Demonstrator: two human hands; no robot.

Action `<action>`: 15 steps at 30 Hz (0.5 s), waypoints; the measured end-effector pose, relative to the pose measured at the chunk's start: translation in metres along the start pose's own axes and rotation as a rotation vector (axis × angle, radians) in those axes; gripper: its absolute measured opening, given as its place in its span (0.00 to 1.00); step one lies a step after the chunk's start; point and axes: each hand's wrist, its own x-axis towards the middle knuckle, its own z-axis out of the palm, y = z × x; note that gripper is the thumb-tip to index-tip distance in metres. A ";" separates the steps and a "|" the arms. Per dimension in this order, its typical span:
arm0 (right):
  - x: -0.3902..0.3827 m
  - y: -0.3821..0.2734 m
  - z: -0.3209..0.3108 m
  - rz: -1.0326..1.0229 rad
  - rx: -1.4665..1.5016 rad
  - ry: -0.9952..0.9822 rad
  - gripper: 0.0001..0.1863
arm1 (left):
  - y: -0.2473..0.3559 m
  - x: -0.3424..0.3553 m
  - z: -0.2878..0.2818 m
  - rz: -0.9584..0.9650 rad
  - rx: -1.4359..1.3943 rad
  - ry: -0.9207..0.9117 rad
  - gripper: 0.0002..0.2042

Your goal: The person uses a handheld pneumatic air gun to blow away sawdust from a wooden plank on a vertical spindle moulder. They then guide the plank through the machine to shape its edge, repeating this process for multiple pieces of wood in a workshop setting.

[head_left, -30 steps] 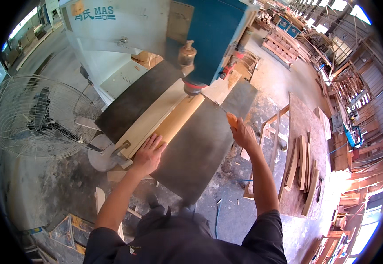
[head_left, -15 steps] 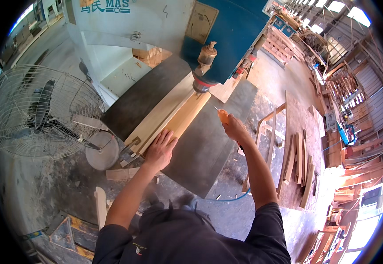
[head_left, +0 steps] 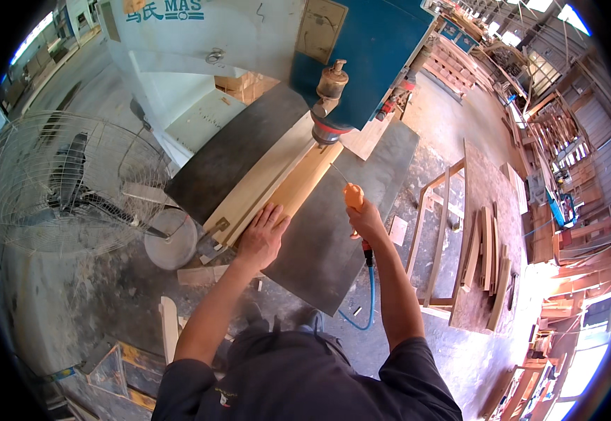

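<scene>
My left hand (head_left: pixel 260 237) lies with its fingers flat on the near end of a pale wooden board (head_left: pixel 302 188). The board rests on the dark machine table (head_left: pixel 312 245), along a wooden fence (head_left: pixel 260 175). To the right of it, my right hand (head_left: pixel 366 220) is closed around an orange air blow gun (head_left: pixel 353 196). The gun's thin nozzle slants up and left toward the board's far end, apart from it. A blue hose (head_left: pixel 372 298) hangs from its handle. The machine's spindle head (head_left: pixel 328 131) stands over the far end of the board; the cutter is barely visible.
A blue and white machine body (head_left: pixel 361 67) rises ahead. At left stands a caged fan (head_left: pixel 74 182) beside a round pale base (head_left: pixel 171 240). On the right, a wooden bench (head_left: pixel 484 274) carries several narrow wood pieces. Offcuts lie on the floor near the table.
My right hand has come slightly nearer and left, turning the blow gun so that its body and hose show. My left hand stays on the board; the whole view has shifted slightly.
</scene>
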 end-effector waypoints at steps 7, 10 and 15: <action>-0.038 0.004 0.006 0.130 0.215 -0.009 0.11 | -0.001 0.001 0.004 -0.003 -0.030 0.030 0.25; -0.046 0.010 0.015 0.093 0.236 0.014 0.15 | -0.002 0.003 0.006 0.001 -0.012 0.033 0.26; -0.051 0.021 0.025 0.099 0.217 0.011 0.17 | -0.003 0.005 0.007 -0.004 0.007 0.027 0.26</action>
